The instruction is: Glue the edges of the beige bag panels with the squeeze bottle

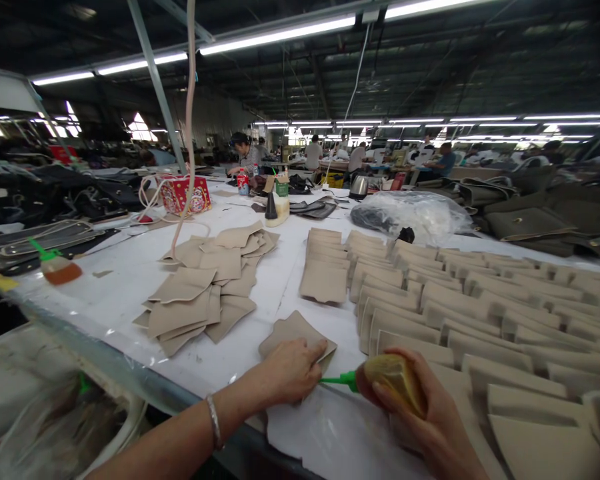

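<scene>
My left hand (293, 368), with a bracelet at the wrist, grips the near edge of a beige leather-like piece (295, 331) at the table's front. Its index finger reaches over the top of the piece, while the thumb is hidden. In my right hand (433, 407) is a squeeze bottle (393, 383) of yellowish-brown liquid, lying on its side. The bottle's thin green nozzle (337, 380) points left and ends right beside my left fingers. Whether liquid is coming out cannot be made out.
A loose pile of beige pieces (187, 303) lies to the left, and overlapping rows of folded ones (430, 310) fill the right. A second green-tipped bottle (60, 267) stands far left. Behind are a red box (185, 193), a kettle (359, 187), a plastic bag (420, 213) and other people.
</scene>
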{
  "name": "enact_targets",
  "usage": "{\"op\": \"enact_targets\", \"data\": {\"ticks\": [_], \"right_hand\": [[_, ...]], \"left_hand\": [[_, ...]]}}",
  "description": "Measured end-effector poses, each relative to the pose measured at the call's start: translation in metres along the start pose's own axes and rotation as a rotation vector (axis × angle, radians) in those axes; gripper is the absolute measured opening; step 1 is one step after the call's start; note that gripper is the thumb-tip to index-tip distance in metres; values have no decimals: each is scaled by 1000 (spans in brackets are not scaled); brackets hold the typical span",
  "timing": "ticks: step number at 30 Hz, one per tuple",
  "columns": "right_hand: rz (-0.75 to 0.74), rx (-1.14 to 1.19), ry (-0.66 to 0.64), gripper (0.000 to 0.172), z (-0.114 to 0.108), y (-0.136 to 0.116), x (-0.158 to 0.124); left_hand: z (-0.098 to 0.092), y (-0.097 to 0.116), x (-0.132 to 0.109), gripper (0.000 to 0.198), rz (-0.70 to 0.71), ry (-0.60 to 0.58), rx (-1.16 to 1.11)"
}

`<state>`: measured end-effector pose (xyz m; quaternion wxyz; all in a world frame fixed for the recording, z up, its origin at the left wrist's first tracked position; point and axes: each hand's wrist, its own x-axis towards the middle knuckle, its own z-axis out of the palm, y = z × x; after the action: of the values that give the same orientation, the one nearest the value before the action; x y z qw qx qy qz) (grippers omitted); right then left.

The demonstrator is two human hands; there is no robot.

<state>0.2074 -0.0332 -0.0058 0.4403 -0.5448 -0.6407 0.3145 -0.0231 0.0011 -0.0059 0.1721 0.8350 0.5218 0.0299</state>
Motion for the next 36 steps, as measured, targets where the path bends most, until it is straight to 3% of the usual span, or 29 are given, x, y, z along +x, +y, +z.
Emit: {"op": "enact_targets", "data": {"ticks": [4,9,22,27,31,36], "right_hand": [[26,-42,85,46,4,1,-5],[65,30,15,46,9,2,-13],[54,74,35,47,14,3,-22],[64,132,-47,48,13,4,-25],[46,99,0,46,11,2,-27],[10,114,-78,41,7,3,-26]], "left_hand": [[-2,-1,-3,49,-16,-11,-11],[-1,-3,-4,49,-30,-20,-8],[-2,-5,-2,52,-8,-46,-39],[-1,-4,-2,52,-5,-42,-23],[0,-5,-1,51,-6,-44,-27],[0,-4,-2,53,3,-45,-38]]}}
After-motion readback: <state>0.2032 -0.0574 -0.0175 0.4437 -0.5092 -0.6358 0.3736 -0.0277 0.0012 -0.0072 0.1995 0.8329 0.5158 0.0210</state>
